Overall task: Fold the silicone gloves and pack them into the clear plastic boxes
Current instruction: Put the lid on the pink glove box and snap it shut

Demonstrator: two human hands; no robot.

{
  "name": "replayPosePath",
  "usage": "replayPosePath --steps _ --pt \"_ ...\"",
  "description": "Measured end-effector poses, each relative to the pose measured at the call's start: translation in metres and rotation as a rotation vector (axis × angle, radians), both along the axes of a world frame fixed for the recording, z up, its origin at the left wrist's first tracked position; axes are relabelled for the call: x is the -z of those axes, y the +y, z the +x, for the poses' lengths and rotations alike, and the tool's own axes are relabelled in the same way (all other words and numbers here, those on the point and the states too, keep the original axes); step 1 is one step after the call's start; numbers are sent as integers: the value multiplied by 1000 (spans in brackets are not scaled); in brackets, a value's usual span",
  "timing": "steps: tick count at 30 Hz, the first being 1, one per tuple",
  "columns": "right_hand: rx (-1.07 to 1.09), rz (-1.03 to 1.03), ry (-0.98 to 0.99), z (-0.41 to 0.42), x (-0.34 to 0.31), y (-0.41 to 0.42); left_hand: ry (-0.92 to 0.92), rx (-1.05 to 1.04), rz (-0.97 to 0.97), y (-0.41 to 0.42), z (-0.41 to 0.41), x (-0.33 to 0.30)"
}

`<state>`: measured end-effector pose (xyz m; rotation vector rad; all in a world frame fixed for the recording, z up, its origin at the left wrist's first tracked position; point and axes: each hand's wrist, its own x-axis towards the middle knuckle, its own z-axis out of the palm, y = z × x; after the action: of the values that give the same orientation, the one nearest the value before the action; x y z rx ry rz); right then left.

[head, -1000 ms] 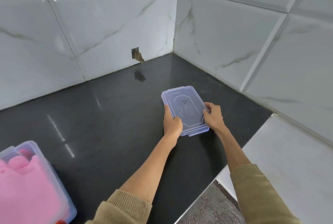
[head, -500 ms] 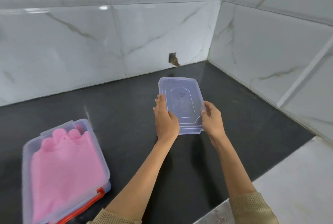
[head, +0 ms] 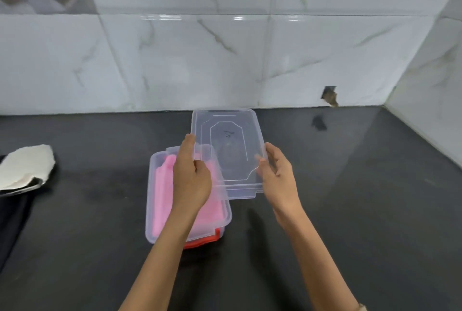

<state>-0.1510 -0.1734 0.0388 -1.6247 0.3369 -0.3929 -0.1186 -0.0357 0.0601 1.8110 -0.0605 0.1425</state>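
A clear plastic lid [head: 227,150] is held in the air between both hands, its left part overlapping the box below. My left hand [head: 191,175] grips the lid's left edge and my right hand [head: 276,173] grips its right edge. Underneath stands a clear plastic box [head: 152,200] with a red latch [head: 203,240] at its near end. A folded pink silicone glove [head: 162,198] lies inside it, partly hidden by my left hand and forearm.
The black countertop [head: 350,210] meets white marble wall tiles at the back and on the right. A white cloth [head: 25,165] lies over a dark item at the left edge. A small broken hole [head: 330,95] shows in the back wall.
The lid has been lifted off the counter and carried left, from the corner to above the box with the pink glove. The view has swung left with it.
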Motion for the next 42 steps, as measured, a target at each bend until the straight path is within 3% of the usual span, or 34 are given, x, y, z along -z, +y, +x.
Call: replayPosePath --steps 9,42 --pt "-186 17 62 2 11 60 47 -147 67 71 -18 12" --pt "-139 41 122 -14 29 68 193 -134 31 80 -31 39"
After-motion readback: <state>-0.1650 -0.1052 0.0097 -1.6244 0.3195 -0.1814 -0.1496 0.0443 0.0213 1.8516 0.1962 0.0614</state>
